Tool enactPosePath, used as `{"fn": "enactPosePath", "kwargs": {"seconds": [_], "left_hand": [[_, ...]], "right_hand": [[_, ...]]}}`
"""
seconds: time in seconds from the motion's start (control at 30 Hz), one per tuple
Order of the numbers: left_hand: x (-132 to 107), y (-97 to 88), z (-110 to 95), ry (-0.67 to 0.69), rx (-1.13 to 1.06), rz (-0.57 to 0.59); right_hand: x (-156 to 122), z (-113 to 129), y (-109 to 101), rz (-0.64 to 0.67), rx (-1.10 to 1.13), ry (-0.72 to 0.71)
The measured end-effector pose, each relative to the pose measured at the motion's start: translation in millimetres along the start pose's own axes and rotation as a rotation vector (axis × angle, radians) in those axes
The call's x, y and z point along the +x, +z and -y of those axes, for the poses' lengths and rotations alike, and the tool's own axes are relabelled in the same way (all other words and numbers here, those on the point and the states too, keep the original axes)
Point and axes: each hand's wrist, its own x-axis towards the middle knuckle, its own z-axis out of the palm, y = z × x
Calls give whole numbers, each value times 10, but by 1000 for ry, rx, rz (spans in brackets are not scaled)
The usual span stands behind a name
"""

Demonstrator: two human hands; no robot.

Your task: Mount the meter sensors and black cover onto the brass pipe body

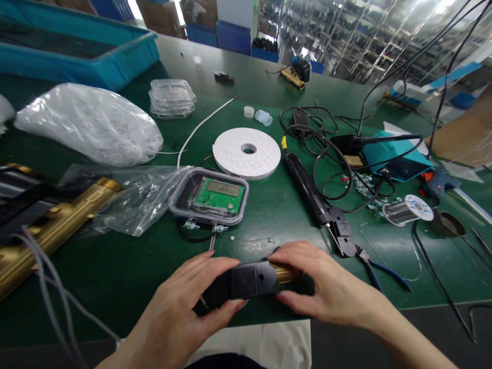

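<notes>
A black plastic housing on a brass pipe [246, 279] lies near the front edge of the green table [126, 266]. My left hand [180, 312] is wrapped round its left end. At the right end, my right hand [326, 287] grips it where the brass shows. A thin cable runs from it up to an opened clear-rimmed case [209, 197] holding a green circuit board with a small display.
A white tape roll [246, 152], an electric screwdriver [307, 187], blue-handled pliers [369, 261], a solder spool [408, 209] and tangled black cables lie beyond. Brass pipes [49, 225], plastic bags [88, 123], stacked clear lids [171, 97] and a blue crate [77, 51] are on the left.
</notes>
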Motion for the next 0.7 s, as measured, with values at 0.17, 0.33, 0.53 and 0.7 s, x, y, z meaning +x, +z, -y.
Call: {"fn": "enactPosePath", "kwargs": {"seconds": [0.17,0.33,0.53,0.7], "left_hand": [[38,-29,-28,55,30,7],[52,-61,-43,89,-26,21],[29,-43,-3,33,-93,29],[-37,23,59,-38,-135,36]], "right_hand": [[-34,-36,172,-54,-123,-103],[-29,-29,216,-107,-151,-102],[-42,1,187,-64,-127,-53],[1,-14,-55,-8,46,88]]}}
